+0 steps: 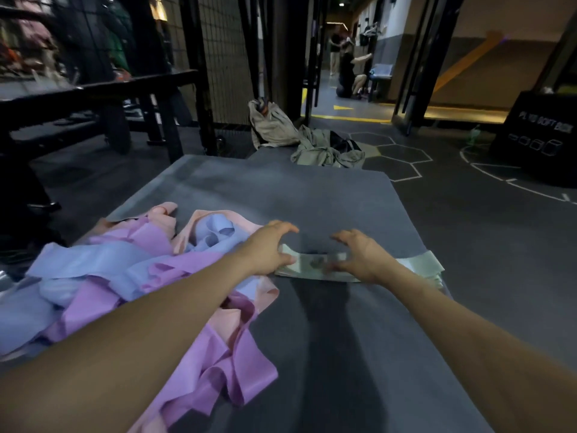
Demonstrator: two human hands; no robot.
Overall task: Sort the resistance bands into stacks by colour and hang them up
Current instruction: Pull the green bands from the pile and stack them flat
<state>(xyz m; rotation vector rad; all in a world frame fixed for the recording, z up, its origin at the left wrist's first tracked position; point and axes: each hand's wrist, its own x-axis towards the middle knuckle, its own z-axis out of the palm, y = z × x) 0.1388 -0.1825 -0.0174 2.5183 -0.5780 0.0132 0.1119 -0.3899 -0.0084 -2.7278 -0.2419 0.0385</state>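
Observation:
A flat stack of pale green bands [315,267] lies across the grey mat [312,195], its right end [424,264] sticking out past my right wrist. My left hand [270,246] rests on the stack's left end, thumb on the band, fingers arched above the mat. My right hand [359,254] is over the stack's middle with fingers spread and bent; it is blurred. A loose pile of mixed bands sits on the left: purple [218,354], light blue [93,264] and pink [249,295] ones tangled together.
Crumpled grey-green clothes and a bag [324,148] lie beyond the mat's far edge. A black bench and wire cage [125,98] stand at the left. A black soft plyo box [543,132] is at the right. People [346,67] are in the far corridor.

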